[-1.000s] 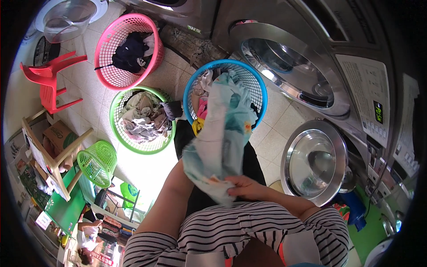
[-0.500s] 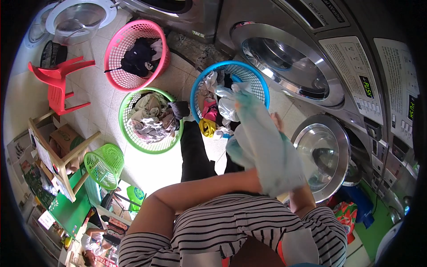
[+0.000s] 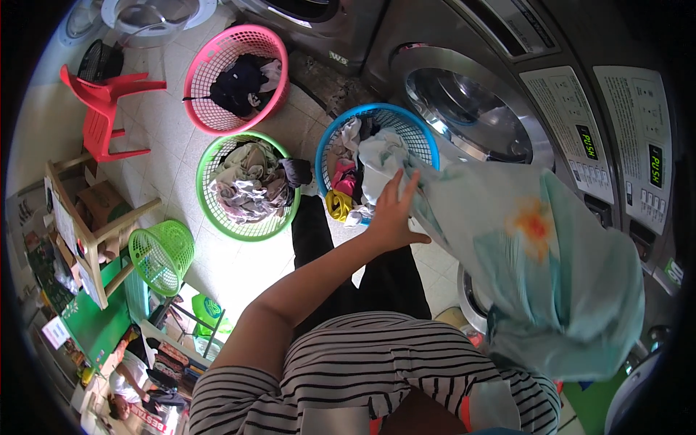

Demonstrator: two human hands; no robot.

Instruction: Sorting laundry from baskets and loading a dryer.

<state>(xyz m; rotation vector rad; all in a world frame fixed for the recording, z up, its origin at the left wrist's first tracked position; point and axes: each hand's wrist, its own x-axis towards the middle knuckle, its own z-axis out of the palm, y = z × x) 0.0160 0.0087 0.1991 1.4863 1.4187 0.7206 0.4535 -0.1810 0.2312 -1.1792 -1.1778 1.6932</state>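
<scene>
A pale green and teal cloth (image 3: pixel 565 268) with an orange patch spreads in the air on the right. One end trails over the blue laundry basket (image 3: pixel 429 130), which holds white, pink, yellow and dark clothes. My left hand (image 3: pixel 391 221) is open beside the cloth's left edge, its fingers spread and pointing at the basket. Whether a fingertip touches the cloth, I cannot tell. The cloth hides my right hand and forearm.
A green basket (image 3: pixel 250 233) of pale laundry and a pink basket (image 3: pixel 199 109) of dark clothes stand to the left. Washing machines (image 3: pixel 478 101) line the right. A red chair (image 3: pixel 101 109), a smaller green basket (image 3: pixel 163 254) and a wooden frame (image 3: pixel 98 235) are further left.
The cloth has swung right and spread wide from a bunched shape before my chest. My left hand has come out from behind it, reaching forward. My right forearm has become hidden.
</scene>
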